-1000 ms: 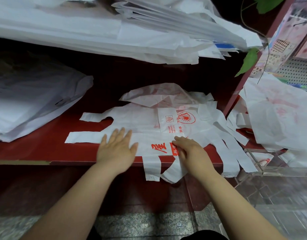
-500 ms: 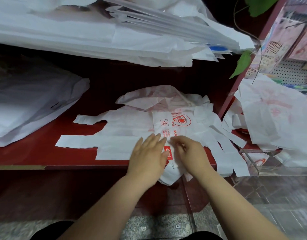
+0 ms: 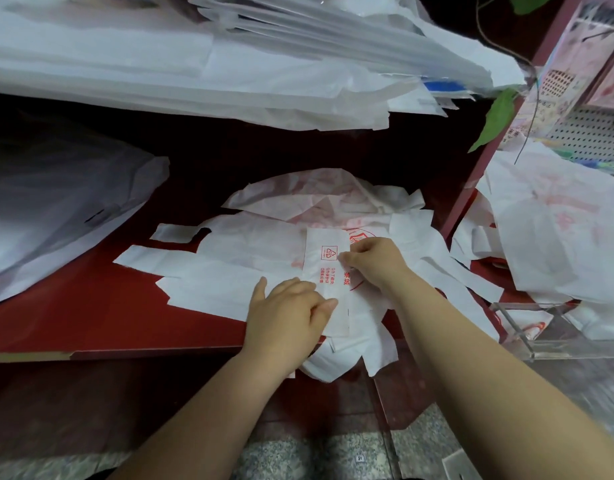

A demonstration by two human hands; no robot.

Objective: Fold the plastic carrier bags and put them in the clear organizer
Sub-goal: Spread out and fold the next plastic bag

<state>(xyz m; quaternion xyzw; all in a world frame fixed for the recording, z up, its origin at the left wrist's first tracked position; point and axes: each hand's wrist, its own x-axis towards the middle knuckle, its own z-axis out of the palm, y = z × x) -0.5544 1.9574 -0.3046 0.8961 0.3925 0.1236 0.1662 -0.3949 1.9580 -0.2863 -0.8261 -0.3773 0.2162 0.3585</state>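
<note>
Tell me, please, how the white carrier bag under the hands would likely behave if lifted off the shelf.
Probably floppy: the carrier bag lies flat and creased on the red shelf, its handle strips limp. Likely very light, being thin film. The fold may spring open if released; the left hand presses it while the right hand pinches its edge.

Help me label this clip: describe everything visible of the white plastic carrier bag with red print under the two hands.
The white plastic carrier bag is thin, slightly wrinkled film, lying flat on the dark red shelf, its two handle strips pointing left. Its right end is folded over into a narrow band with a red triangle mark and red characters. The left hand rests on the bag beside the band; the right hand pinches the band's edge.
</note>
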